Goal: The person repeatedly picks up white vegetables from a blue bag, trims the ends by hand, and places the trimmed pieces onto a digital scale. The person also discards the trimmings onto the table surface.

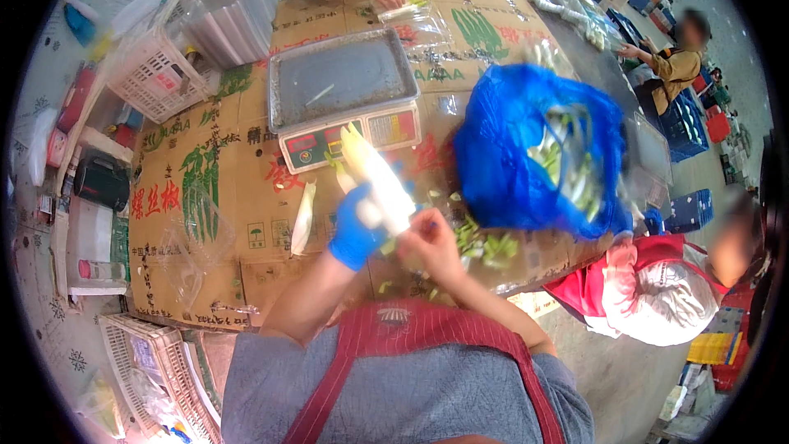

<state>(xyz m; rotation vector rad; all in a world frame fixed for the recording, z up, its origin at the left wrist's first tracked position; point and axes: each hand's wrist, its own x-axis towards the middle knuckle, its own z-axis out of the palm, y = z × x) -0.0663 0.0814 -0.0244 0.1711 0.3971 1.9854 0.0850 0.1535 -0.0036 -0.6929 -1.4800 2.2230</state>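
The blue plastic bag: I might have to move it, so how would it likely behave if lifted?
The blue plastic bag would probably sag and shift shape, since its thin film is wrinkled. It may feel fairly heavy, as many pale stalks sit inside. Some could slip out if it tips, because its mouth looks open.

left hand (360, 226): blue-gloved, fingers curled in a grip, over the table (238, 140), in from its near edge | left forearm (316, 292): bare, slanting forward and rightward | right hand (433, 245): bare, fingers bent, tips blurred, just beside the left | right forearm (486, 302): bare, slanting forward and leftward across that edge
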